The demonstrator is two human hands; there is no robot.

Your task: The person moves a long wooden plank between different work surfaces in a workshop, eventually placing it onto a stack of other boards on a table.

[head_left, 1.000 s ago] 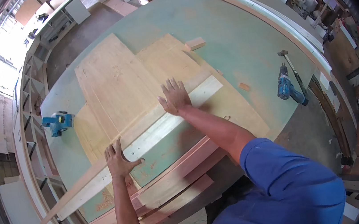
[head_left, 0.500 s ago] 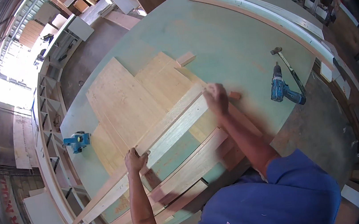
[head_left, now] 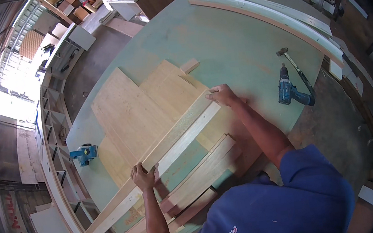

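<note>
A long, pale wooden plank [head_left: 176, 128] runs diagonally across the bench in front of me. Around its middle, my left hand [head_left: 143, 177] is closed with the thumb over the near side. The fingers of my right hand [head_left: 222, 96] pinch its far right end. Just below this plank, and parallel to it, lies a whiter strip of wood [head_left: 188, 134]. Thin plywood sheets [head_left: 125, 107] are spread flat beyond the plank. Nearer my body, several more boards [head_left: 198, 172] lie side by side.
A blue electric planer [head_left: 84, 154] rests at the left edge of the green bench top [head_left: 233, 41]. On the right lie a blue cordless drill [head_left: 287, 91] and a hammer [head_left: 301, 74]. A small wood block [head_left: 189, 66] sits beyond the plywood. Long white-edged strips [head_left: 267, 15] line the far right.
My right hand has changed its hold at the plank's end, its fingers now pinching the tip. The plank looks slightly turned, showing more of its broad face. My left hand keeps its grip.
</note>
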